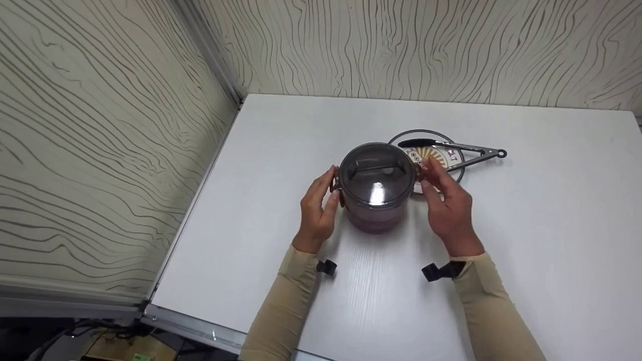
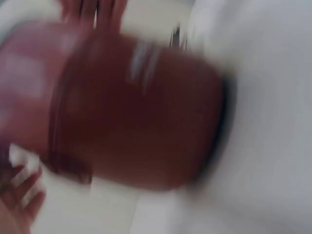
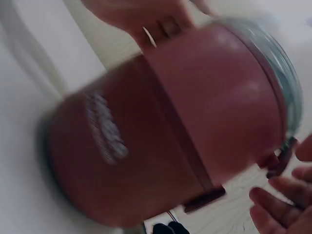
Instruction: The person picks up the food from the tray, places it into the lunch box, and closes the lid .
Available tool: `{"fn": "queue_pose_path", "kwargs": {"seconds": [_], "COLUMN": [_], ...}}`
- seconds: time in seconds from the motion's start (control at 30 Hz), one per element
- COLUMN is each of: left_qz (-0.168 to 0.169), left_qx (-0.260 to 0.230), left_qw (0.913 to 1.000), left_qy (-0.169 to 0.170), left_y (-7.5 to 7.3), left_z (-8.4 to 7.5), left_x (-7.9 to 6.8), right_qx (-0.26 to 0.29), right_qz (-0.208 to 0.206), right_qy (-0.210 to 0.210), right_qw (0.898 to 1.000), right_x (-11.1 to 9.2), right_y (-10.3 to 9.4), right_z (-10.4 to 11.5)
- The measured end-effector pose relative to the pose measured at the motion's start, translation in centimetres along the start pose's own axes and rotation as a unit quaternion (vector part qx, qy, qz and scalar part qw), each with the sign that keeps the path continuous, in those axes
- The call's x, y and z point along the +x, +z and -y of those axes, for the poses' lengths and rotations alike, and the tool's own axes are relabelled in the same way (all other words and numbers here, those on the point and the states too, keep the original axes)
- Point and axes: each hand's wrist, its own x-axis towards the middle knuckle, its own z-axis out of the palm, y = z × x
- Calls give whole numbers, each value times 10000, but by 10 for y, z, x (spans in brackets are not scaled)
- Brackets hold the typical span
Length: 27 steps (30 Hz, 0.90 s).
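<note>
A tall reddish-brown pot point(image 1: 375, 220) with a stacked upper section and a glass lid point(image 1: 378, 175) stands between my two hands. At the left side handle of the upper section is my left hand point(image 1: 317, 213), its fingers and thumb on either side of the handle. On the opposite side my right hand point(image 1: 449, 208) has thumb and fingers about the other handle point(image 3: 282, 160). Pale lettering point(image 3: 107, 126) marks the lower section. The left wrist view is blurred, and whether the base touches the table cannot be told.
Just behind the pot's right side lies a round plate point(image 1: 456, 157) with a printed picture and dark rim. Metal tongs point(image 1: 471, 161) with black tips lie across it. The white table point(image 1: 551, 225) meets patterned walls point(image 1: 426, 50) at the back and left.
</note>
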Motion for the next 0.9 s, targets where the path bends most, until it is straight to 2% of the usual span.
{"fn": "queue_pose_path", "kwargs": {"seconds": [0.1,0.2,0.3,0.43,0.53,0.6,0.73,0.83,0.9], "left_qz": [274,373,393,408,195,-98,-516,-590,-608], "left_qx": [304,750,1205,1284,1160,1156,1207,1091,988], "left_qw": [9980,9948,9911,9906,9905,9898,9898,9916,9924], "left_qy": [490,584,403,-247,-716,-821,-560,-370,-405], "left_y": [-14,-15,-4,15,25,30,40,45,47], "left_z": [12,13,10,4,-2,-6,-14,-17,-18], "left_x": [2,0,-10,-25,-33,-36,-41,-42,-43], "right_qx": [432,835,891,815,872,872,769,694,723], "right_qz": [524,781,682,560,583,634,671,646,624], "right_qy": [-266,-446,-456,-371,-331,-286,-292,-400,-453], "right_qw": [9973,9924,9926,9944,9939,9938,9943,9947,9944], "right_x": [18,27,27,24,20,17,10,6,4], "right_y": [-2,3,11,19,20,19,17,18,20], "right_z": [-8,-15,-20,-23,-22,-21,-22,-22,-22]}}
